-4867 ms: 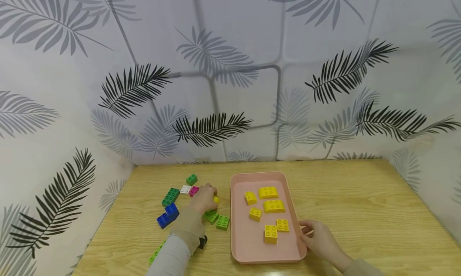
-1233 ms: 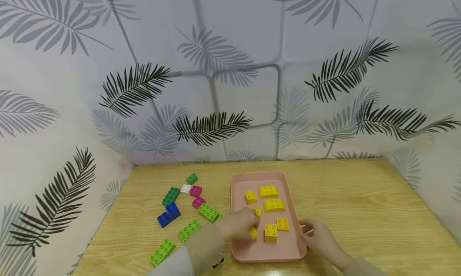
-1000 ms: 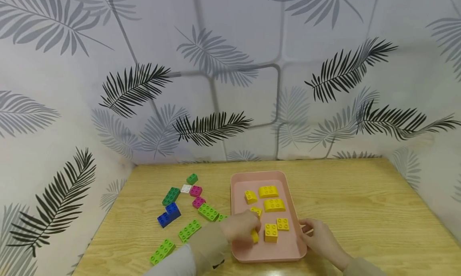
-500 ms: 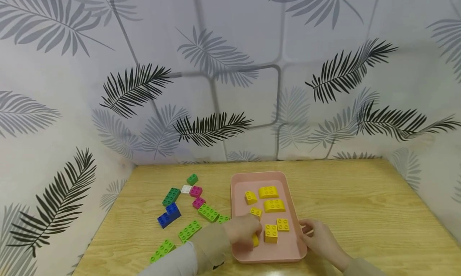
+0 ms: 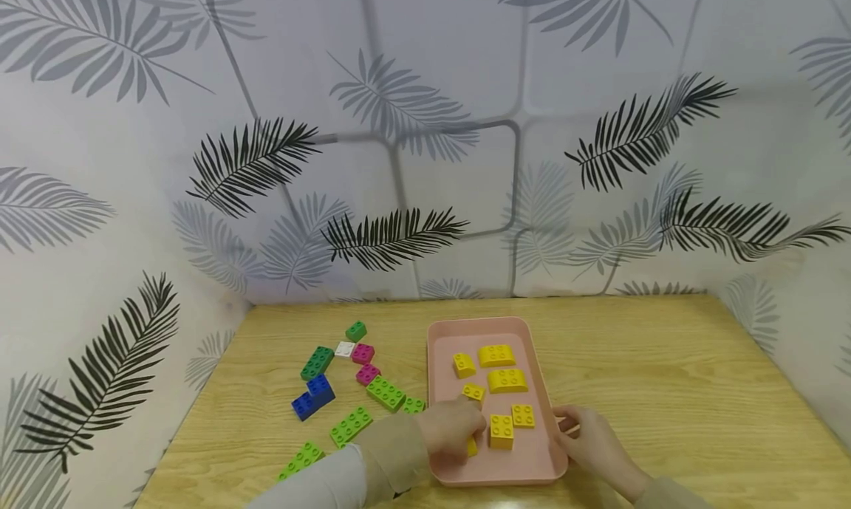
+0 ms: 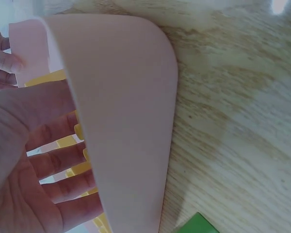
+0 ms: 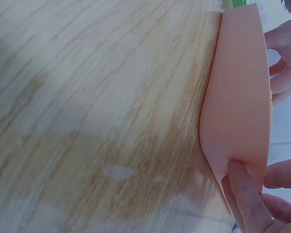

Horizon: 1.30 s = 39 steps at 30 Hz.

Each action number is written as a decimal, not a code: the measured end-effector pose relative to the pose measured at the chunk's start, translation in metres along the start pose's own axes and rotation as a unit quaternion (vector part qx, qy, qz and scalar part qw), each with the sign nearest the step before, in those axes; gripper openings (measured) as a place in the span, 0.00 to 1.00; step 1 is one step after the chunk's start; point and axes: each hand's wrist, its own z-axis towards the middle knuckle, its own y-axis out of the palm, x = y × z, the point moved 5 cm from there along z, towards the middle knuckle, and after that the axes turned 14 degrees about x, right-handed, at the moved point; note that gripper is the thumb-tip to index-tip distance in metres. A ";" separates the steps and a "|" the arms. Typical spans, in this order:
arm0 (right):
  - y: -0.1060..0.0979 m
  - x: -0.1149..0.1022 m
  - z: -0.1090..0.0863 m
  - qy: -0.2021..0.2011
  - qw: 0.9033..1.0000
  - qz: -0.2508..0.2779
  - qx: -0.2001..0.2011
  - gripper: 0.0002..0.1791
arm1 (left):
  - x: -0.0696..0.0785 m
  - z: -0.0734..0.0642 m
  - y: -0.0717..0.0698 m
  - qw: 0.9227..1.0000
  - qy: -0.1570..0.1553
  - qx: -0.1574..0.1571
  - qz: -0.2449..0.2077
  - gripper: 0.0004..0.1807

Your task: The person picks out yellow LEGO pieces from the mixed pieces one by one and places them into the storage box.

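My left hand (image 5: 455, 425) reaches over the left wall of a pink tray (image 5: 545, 450). Its fingers hold a yellow toy building brick (image 5: 472, 447) low in the tray, and the hand covers most of that brick. In the left wrist view the fingertips disappear behind the tray wall (image 6: 121, 121). My right hand (image 5: 592, 446) grips the tray's right edge near the front corner; in the right wrist view some fingers (image 7: 242, 189) lie against the outer wall. Around the left hand sit more yellow bricks: a small one (image 5: 473, 392), a tall one (image 5: 501, 431) and a flat one (image 5: 522, 415).
Curved yellow bricks (image 5: 507, 380) lie farther back in the tray. Left of it on the wooden table (image 5: 638, 361) are several lime green bricks (image 5: 385, 392), a blue pair (image 5: 313, 397), pink bricks (image 5: 363, 353), a white one (image 5: 344, 349) and dark green ones (image 5: 317, 362). A patterned cloth (image 5: 459, 191) hangs behind.
My left hand picked up the yellow brick among the loose bricks and carried it right into the tray. Over the last second, hand and brick shifted slightly toward me. The right hand stays put.
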 end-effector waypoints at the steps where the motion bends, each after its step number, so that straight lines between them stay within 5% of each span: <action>1: 0.000 0.000 0.000 0.000 1.000 0.000 0.000 0.18 | 0.000 0.000 0.001 1.000 0.001 0.002 0.002 0.11; 17: 0.001 -0.001 0.000 -0.003 1.000 -0.001 0.004 0.18 | 0.001 -0.001 0.000 1.000 0.010 0.011 0.012 0.12; 27: 0.002 0.001 0.002 0.011 1.000 -0.003 -0.003 0.18 | -0.003 -0.003 -0.011 0.999 -0.009 0.013 -0.039 0.12; 33: 0.002 0.001 0.002 0.007 1.000 -0.002 -0.001 0.18 | -0.012 -0.001 -0.028 0.994 -0.013 0.079 -0.074 0.11; 39: 0.003 -0.001 0.002 0.001 1.000 -0.024 -0.003 0.19 | -0.033 -0.006 -0.035 0.977 -0.065 0.193 -0.064 0.18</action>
